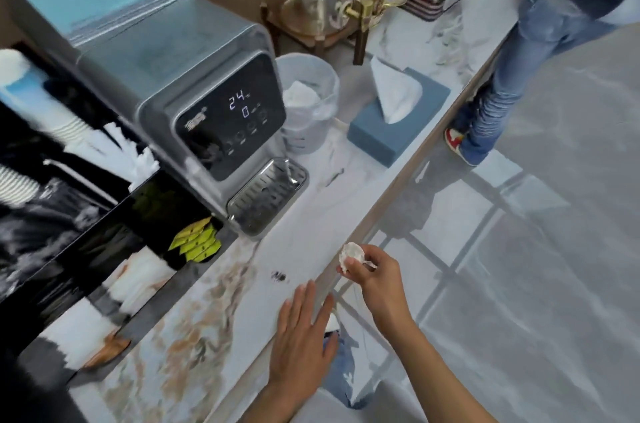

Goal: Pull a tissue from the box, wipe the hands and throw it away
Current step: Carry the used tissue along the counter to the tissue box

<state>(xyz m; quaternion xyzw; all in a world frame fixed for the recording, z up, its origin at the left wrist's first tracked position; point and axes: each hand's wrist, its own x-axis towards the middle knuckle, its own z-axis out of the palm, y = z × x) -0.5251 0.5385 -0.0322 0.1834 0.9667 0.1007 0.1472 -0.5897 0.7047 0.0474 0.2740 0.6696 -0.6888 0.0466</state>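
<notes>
Over counter edge — right hand (375,272) pinches balled tissue (350,254), left hand (304,336) flat, empty, just beside.

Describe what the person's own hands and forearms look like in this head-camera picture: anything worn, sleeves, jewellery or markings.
Both hands are bare: the left hand and the right hand show no gloves, rings or watch. Both forearms are uncovered as far as the bottom edge of the picture, with no sleeve in view. No markings or bands are visible on either wrist.

Bin (309,100) left of tissue box (398,117), seemingly apart
</notes>
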